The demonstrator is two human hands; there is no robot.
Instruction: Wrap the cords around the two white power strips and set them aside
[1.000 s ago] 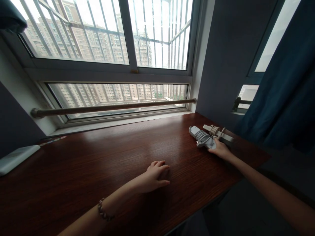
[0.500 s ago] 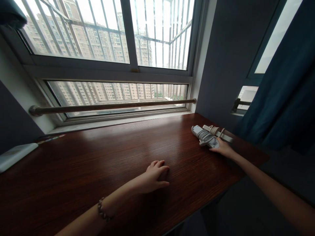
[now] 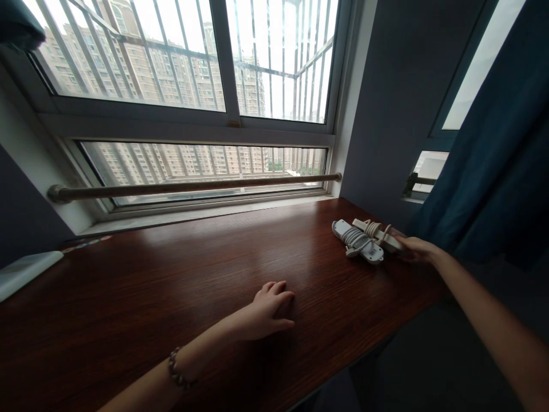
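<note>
Two power strips with their cords wound round them lie side by side near the table's right end. The white power strip [image 3: 374,253] with a grey cord is nearer to me, with nothing touching it. Behind it is the cream power strip [image 3: 391,244], and my right hand [image 3: 414,248] is closed round its right end; some of the fingers are hidden. My left hand [image 3: 270,312] rests palm down on the brown table [image 3: 180,274], fingers loosely apart, holding nothing. A braided bracelet [image 3: 175,369] circles the left wrist.
A white object [image 3: 28,272] lies at the table's left edge, beside a thin patterned strip [image 3: 88,244]. Along the back, a metal rail [image 3: 197,186] runs across the barred window. A blue curtain [image 3: 476,171] hangs beyond the right end.
My right hand has let go of the white power strip and moved right and back to the end of the cream one. The left hand stays in place.
</note>
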